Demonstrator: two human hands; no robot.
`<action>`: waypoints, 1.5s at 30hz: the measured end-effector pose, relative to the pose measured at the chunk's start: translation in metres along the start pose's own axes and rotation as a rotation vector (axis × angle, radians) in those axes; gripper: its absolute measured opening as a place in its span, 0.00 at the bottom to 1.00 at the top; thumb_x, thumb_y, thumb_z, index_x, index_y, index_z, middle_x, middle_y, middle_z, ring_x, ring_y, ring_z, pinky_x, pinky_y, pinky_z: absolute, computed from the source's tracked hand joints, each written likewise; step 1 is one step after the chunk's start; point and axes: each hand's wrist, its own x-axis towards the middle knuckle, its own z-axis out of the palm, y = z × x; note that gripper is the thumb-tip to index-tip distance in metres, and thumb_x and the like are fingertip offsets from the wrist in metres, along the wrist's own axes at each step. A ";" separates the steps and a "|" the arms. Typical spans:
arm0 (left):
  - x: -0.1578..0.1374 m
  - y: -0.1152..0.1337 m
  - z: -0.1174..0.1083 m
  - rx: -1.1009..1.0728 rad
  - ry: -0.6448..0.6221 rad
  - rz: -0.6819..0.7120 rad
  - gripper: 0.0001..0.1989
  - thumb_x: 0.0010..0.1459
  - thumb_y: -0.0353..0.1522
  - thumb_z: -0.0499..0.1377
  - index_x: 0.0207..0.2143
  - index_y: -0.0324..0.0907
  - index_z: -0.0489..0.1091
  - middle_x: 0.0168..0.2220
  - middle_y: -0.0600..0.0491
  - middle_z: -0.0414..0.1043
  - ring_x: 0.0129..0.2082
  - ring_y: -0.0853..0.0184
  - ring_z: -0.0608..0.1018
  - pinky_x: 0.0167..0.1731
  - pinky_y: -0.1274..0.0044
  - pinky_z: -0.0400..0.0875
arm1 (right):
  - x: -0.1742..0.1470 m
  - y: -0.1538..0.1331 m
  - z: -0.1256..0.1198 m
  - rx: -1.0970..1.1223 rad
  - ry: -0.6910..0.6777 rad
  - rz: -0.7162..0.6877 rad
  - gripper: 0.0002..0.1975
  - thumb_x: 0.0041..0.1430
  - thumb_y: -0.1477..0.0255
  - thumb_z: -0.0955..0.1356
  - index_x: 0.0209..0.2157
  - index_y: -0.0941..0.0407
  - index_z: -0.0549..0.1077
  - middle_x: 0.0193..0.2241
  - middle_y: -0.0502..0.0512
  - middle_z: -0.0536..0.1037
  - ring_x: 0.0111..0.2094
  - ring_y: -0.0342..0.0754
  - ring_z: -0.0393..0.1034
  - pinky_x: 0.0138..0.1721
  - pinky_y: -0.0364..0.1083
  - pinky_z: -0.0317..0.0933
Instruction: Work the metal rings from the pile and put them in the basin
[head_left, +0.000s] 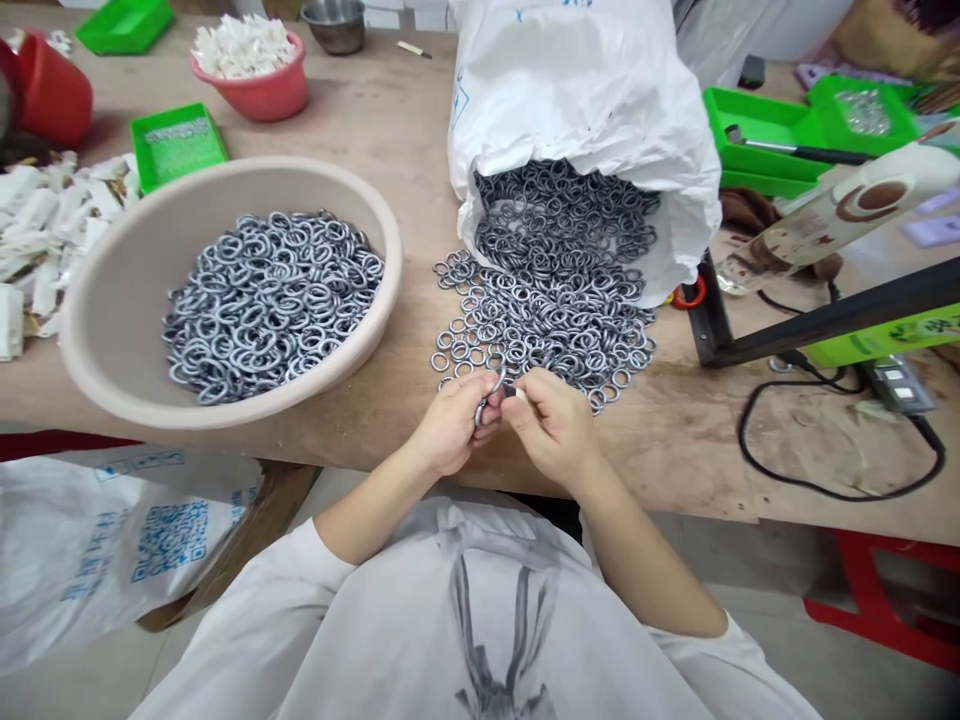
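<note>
My left hand (459, 425) is closed on a grey ring (480, 411) at the front of the table; part of another ring shows by its fingertips. Close beside it, my right hand (553, 425) is pinched around a small dark tool with a pale edge (513, 391), mostly hidden by the fingers, its tip near the rings. Just beyond both hands lies a loose heap of grey rings (547, 315). It spills from the mouth of a white woven sack (577, 90). On the left, a wide beige basin (112, 330) holds a large pile of similar rings.
Green trays (765, 125) and a black metal frame (825, 315) stand on the right, near a power strip (896, 385) with a looped black cable. White pieces (45, 225) are heaped at the left. A red bowl (251, 92) of white parts sits farther back.
</note>
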 end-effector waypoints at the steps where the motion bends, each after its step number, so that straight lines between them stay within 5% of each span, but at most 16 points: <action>1: -0.001 0.000 0.000 -0.005 0.004 0.010 0.14 0.53 0.38 0.59 0.24 0.42 0.57 0.16 0.62 0.54 0.12 0.79 0.55 0.13 0.84 0.46 | -0.002 -0.003 0.000 -0.059 -0.011 -0.022 0.22 0.67 0.55 0.62 0.25 0.55 0.65 0.23 0.49 0.65 0.26 0.43 0.60 0.29 0.44 0.50; 5: -0.002 -0.001 0.000 -0.008 0.017 0.014 0.13 0.53 0.36 0.59 0.24 0.42 0.56 0.16 0.62 0.55 0.12 0.79 0.56 0.13 0.85 0.47 | -0.004 -0.009 0.001 -0.176 -0.036 -0.030 0.22 0.68 0.57 0.61 0.24 0.54 0.63 0.22 0.49 0.63 0.25 0.43 0.58 0.28 0.45 0.47; 10: 0.000 0.000 -0.007 -0.017 0.001 -0.034 0.13 0.53 0.36 0.59 0.23 0.42 0.57 0.14 0.63 0.52 0.11 0.79 0.53 0.12 0.85 0.46 | -0.001 -0.004 0.009 -0.059 -0.088 0.013 0.23 0.68 0.57 0.60 0.22 0.54 0.61 0.22 0.48 0.63 0.25 0.43 0.59 0.28 0.44 0.49; 16: -0.013 -0.006 -0.021 -0.045 -0.069 -0.058 0.16 0.55 0.37 0.59 0.21 0.41 0.58 0.15 0.62 0.53 0.12 0.79 0.54 0.11 0.85 0.47 | 0.034 0.013 0.014 -0.270 -0.022 0.250 0.25 0.69 0.54 0.58 0.22 0.54 0.63 0.22 0.50 0.66 0.25 0.45 0.60 0.28 0.45 0.48; 22: -0.018 0.004 -0.049 -0.160 0.078 0.003 0.07 0.52 0.32 0.59 0.25 0.39 0.65 0.17 0.62 0.56 0.13 0.78 0.57 0.12 0.85 0.53 | 0.072 0.014 0.039 -0.627 -0.290 0.151 0.17 0.63 0.57 0.67 0.49 0.51 0.75 0.44 0.57 0.77 0.37 0.52 0.72 0.31 0.46 0.53; 25: -0.015 0.009 -0.061 -0.204 0.097 0.037 0.08 0.48 0.29 0.58 0.34 0.39 0.71 0.17 0.62 0.58 0.14 0.77 0.60 0.13 0.85 0.55 | 0.082 0.015 0.049 -0.661 -0.349 0.122 0.16 0.62 0.63 0.69 0.50 0.51 0.75 0.45 0.58 0.77 0.37 0.53 0.73 0.32 0.46 0.55; 29: -0.011 0.010 -0.066 -0.227 0.115 0.049 0.06 0.48 0.31 0.57 0.31 0.41 0.69 0.18 0.60 0.60 0.16 0.72 0.66 0.12 0.83 0.60 | 0.082 0.019 0.039 -0.424 -0.255 0.197 0.08 0.59 0.67 0.70 0.37 0.55 0.77 0.36 0.56 0.78 0.35 0.50 0.71 0.34 0.46 0.58; 33: -0.004 0.005 -0.055 -0.153 0.137 0.006 0.13 0.53 0.41 0.59 0.27 0.41 0.66 0.18 0.59 0.60 0.17 0.71 0.69 0.12 0.81 0.64 | 0.063 0.014 0.019 0.248 -0.215 0.402 0.15 0.53 0.59 0.73 0.33 0.57 0.74 0.24 0.49 0.73 0.23 0.42 0.62 0.24 0.43 0.55; 36: 0.002 -0.004 -0.042 0.038 0.143 0.099 0.20 0.52 0.48 0.63 0.27 0.40 0.66 0.18 0.60 0.59 0.14 0.75 0.64 0.11 0.83 0.61 | 0.045 0.005 0.011 0.556 -0.207 0.480 0.17 0.49 0.58 0.74 0.32 0.57 0.73 0.23 0.47 0.72 0.19 0.38 0.57 0.19 0.41 0.51; 39: 0.006 -0.013 -0.030 0.155 0.099 0.177 0.22 0.51 0.50 0.65 0.28 0.40 0.68 0.21 0.60 0.63 0.15 0.78 0.62 0.12 0.84 0.59 | 0.030 -0.002 0.010 0.612 -0.151 0.502 0.17 0.50 0.58 0.74 0.33 0.56 0.73 0.21 0.45 0.70 0.18 0.37 0.55 0.18 0.40 0.49; 45: 0.007 -0.017 -0.008 0.123 0.101 0.085 0.22 0.51 0.49 0.65 0.27 0.41 0.65 0.16 0.62 0.56 0.12 0.78 0.56 0.09 0.84 0.52 | 0.007 0.000 0.016 0.567 0.030 0.387 0.20 0.56 0.52 0.71 0.38 0.55 0.75 0.29 0.50 0.75 0.28 0.44 0.69 0.28 0.43 0.62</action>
